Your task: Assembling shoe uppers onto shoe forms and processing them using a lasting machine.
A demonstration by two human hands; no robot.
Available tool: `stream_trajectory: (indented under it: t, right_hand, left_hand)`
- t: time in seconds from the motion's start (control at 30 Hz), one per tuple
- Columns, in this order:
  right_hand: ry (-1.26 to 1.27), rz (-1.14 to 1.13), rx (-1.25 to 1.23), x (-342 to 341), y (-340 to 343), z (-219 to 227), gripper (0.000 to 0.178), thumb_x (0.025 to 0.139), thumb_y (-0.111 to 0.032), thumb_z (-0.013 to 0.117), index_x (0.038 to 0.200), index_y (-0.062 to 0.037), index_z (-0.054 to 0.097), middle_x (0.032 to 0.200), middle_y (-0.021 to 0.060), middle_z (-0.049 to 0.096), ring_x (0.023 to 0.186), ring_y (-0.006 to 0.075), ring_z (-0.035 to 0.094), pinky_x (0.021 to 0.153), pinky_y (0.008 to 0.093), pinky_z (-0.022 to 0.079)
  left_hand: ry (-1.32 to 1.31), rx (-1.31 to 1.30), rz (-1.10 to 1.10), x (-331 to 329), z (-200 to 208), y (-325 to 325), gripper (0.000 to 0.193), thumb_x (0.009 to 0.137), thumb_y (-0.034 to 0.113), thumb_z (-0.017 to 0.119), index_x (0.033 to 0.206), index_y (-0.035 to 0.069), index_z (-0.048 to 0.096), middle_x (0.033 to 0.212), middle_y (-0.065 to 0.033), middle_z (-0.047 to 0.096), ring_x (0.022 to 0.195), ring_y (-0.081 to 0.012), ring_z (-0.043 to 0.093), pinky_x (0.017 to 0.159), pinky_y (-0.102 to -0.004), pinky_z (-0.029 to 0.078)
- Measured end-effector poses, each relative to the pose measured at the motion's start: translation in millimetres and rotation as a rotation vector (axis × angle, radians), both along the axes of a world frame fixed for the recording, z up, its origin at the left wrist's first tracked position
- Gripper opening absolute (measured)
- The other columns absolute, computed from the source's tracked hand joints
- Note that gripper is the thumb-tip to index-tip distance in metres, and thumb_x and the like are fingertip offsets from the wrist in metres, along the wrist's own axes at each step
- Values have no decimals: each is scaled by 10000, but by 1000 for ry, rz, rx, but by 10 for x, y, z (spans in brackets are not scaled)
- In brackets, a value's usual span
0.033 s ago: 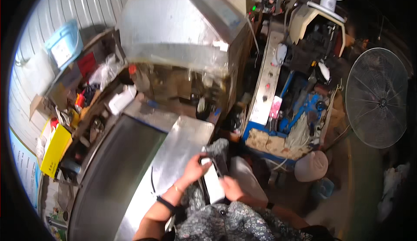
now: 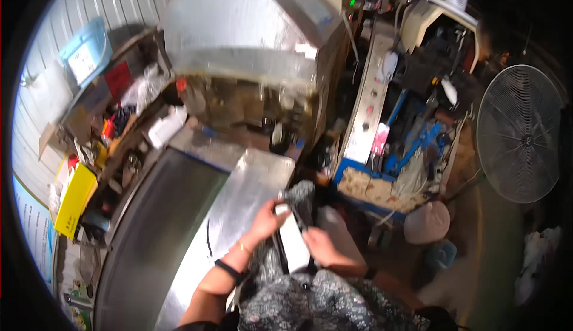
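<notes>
A long, narrow white piece point(image 2: 293, 244) with dark edges is held in front of my body, its length pointing away from me. I cannot make out its kind. My left hand point(image 2: 266, 220) grips its far left end, the thumb on the white face. On the right edge rest the fingers of my right hand point(image 2: 320, 247), bent against it and slightly blurred. Beyond its far end bulges a grey, crinkled plastic-like bundle point(image 2: 300, 197); whether it is joined to the white piece is unclear. My patterned clothing hides the piece's near end.
To the left runs a dark conveyor belt point(image 2: 161, 229) beside a shiny metal ledge point(image 2: 253, 182), leading toward a large metal hood point(image 2: 239, 27). Cluttered shelves point(image 2: 128, 143) line the left. At right stand a blue-framed machine point(image 2: 358, 182), a white jug point(image 2: 428, 222) and a large fan point(image 2: 522, 134).
The view has tilted slightly, so near surroundings sit a little higher. My right hand has slid slightly toward the far end of the white piece; my left keeps its grip.
</notes>
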State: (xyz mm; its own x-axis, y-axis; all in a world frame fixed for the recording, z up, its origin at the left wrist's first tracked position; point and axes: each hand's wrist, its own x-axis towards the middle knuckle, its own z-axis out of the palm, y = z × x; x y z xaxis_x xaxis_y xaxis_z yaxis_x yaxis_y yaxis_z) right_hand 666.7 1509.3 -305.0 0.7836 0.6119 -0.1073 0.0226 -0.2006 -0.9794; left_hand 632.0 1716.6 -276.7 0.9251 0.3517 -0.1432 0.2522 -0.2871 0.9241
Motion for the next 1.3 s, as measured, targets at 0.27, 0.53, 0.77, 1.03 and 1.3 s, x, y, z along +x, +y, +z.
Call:
stream_trajectory:
  t: [0.27,0.53,0.77,1.03,1.3]
  right_hand:
    - [970,17,-29,83,183,-158,707,985,-618,333,1151,-11,656,1084,76,670,955,172,625,830,312,492]
    - [-643,327,-708,139,384,-3,427,1013,-257,392,931,93,623,758,279,640,717,413,655,650,455,534]
    - [-386,173,-138,-23,102,-295,469,1027,-224,411,1413,15,295,1029,175,653,956,199,634,832,343,497]
    - [-153,47,-246,-114,480,-78,634,1006,-288,452,1489,17,179,1107,311,615,1032,409,620,869,422,480]
    - [-272,72,-139,-329,498,18,614,991,-203,476,1489,-12,172,1177,345,569,1073,492,577,883,489,475]
  left_hand:
    - [-4,-499,22,-172,-129,-67,425,910,121,668,1291,35,501,1079,-46,608,939,-106,562,797,-232,473]
    - [-124,-464,-13,-79,-413,70,429,921,173,666,1283,26,488,1006,-21,608,855,-82,547,742,-227,463]
    - [63,-491,-241,-45,-248,195,629,928,295,653,1418,13,376,1249,-121,572,1168,-194,520,1039,-326,379]
    - [348,229,301,-199,-183,-190,541,1026,414,315,1116,-19,627,1038,-229,673,994,-340,647,893,-422,488]
    - [193,393,100,-726,-80,-269,458,1010,306,393,1324,-26,399,972,-304,637,890,-473,615,813,-519,491]
